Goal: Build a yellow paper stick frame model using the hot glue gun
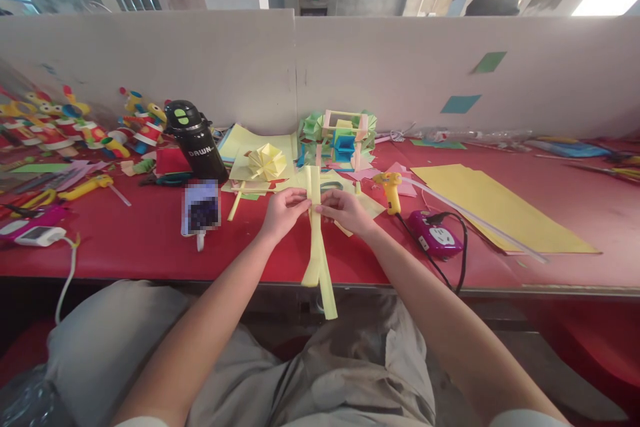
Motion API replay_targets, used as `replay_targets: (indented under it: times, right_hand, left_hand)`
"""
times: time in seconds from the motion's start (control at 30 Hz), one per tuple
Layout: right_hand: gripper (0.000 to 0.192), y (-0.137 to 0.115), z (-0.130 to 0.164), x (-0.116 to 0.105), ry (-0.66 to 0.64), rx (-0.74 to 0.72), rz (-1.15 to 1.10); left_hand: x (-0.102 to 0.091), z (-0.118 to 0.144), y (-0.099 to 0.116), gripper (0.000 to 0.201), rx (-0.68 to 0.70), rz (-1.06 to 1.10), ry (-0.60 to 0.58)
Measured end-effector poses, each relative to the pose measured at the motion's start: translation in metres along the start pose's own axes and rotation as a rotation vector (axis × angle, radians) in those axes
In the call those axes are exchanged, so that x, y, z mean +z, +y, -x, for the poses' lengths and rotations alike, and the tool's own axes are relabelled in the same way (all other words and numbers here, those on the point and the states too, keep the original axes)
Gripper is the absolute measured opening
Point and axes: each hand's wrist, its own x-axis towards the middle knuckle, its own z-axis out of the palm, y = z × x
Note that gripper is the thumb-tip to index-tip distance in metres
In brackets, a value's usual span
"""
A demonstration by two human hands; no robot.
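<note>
Between both hands hangs a folded pale yellow paper strip [315, 233], its two lower ends spread apart past the table's front edge. My left hand [286, 212] pinches its left side near the upper part. From the right, my right hand [346, 211] pinches the same strip at about the same height. Behind my left hand sits a pleated yellow paper ball [267, 162] beside a thin rolled yellow paper stick [237, 202]. Straight ahead stands a paper model [345, 140] with a light frame, blue seat-like part and green pleated pieces.
A yellow glue gun [390, 191] and a purple power socket [435, 235] with a black cord lie right of my hands. Yellow paper sheets [500, 207] spread farther right. On the left are a black bottle [195, 140], a phone [201, 208] and several colourful toy figures [90, 130].
</note>
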Motion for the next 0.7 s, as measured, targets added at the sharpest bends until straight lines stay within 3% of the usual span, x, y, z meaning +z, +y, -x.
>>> replay_targets:
  times: [0.4, 0.7]
  right_hand:
    - [0.046, -0.004, 0.004, 0.002, 0.031, 0.053, 0.052]
    - [0.042, -0.007, 0.005, 0.002, -0.025, 0.011, 0.051]
  left_hand:
    - [0.003, 0.009, 0.011, 0.037, -0.064, 0.050, -0.094]
    - [0.004, 0.009, 0.010, 0.034, -0.079, 0.070, -0.059]
